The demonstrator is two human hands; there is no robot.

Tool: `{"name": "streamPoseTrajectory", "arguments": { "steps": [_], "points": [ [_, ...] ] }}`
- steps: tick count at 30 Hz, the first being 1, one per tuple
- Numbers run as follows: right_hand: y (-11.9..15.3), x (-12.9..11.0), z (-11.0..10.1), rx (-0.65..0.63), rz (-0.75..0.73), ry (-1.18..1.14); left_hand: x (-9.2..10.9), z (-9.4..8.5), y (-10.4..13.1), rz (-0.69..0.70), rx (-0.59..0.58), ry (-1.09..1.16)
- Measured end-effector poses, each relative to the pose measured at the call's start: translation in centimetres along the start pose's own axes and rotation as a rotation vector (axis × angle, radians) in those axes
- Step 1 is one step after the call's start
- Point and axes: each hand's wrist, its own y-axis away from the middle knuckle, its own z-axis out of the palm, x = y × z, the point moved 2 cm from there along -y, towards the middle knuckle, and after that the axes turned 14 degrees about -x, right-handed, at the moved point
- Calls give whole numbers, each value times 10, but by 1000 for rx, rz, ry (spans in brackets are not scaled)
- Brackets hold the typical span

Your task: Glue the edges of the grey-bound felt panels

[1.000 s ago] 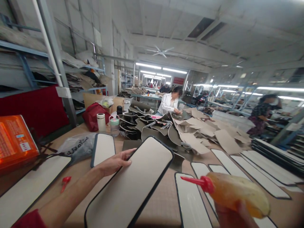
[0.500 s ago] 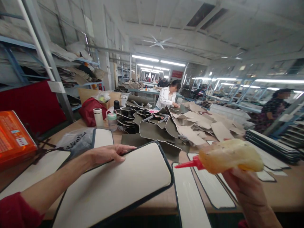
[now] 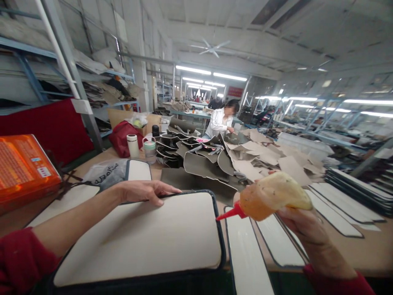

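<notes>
A large cream panel with rounded corners and a dark border [image 3: 147,241] lies tilted in front of me. My left hand [image 3: 144,193] grips its far edge, thumb on the cream face and fingers toward the border. In my right hand [image 3: 302,229] is a squeeze bottle of yellowish glue [image 3: 273,196], held on its side. Its red nozzle points left, the tip at the panel's right border near the upper right corner; whether it touches I cannot tell. Just right of the panel lies a narrow cream strip with a dark edge [image 3: 247,254].
More edged strips [image 3: 281,241] lie to the right, beside a stack of dark-edged panels [image 3: 359,190]. Behind are piled grey-brown leather pieces [image 3: 205,166], a white flask [image 3: 133,146] and a clear cup [image 3: 150,151]. An orange package [image 3: 27,168] stands left. A co-worker [image 3: 219,121] works beyond the pile.
My right hand has brought the glue bottle left, so its nozzle tip is now at the panel's border. The panel has turned slightly, its near edge more level. The view has shifted a little.
</notes>
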Motion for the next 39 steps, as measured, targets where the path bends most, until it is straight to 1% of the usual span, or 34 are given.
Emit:
{"name": "streamPoseTrajectory", "arguments": {
  "steps": [2, 4, 7, 14, 19, 23, 26, 32, 35, 39],
  "points": [
    [3, -2, 6, 13, 14, 0, -1, 0, 2, 9, 8, 23],
    [6, -3, 11, 55, 21, 17, -3, 0, 4, 0, 38, 34],
    [7, -5, 14, 93, 4, 49, -4, 1, 6, -16, 77, 30],
    [-3, 2, 2, 42, -37, 42, 1, 2, 5, -30, 58, 44],
    [-6, 3, 2, 43, -62, 45, -3, -1, 7, -20, 70, 62],
    [-4, 7, 2, 42, -35, 44, -6, -5, 8, -9, 66, 69],
    [0, 9, 1, 52, -28, 40, -6, -6, 8, -20, 85, 69],
    [4, 8, 2, 35, -23, 15, -5, -7, 8, -10, 99, 96],
    [6, 10, 2, 46, 9, 10, -9, -11, 9, 4, 111, 107],
    [11, 13, 1, -1, 18, 14, -18, -20, 13, 12, 134, 111]
  ]
}}
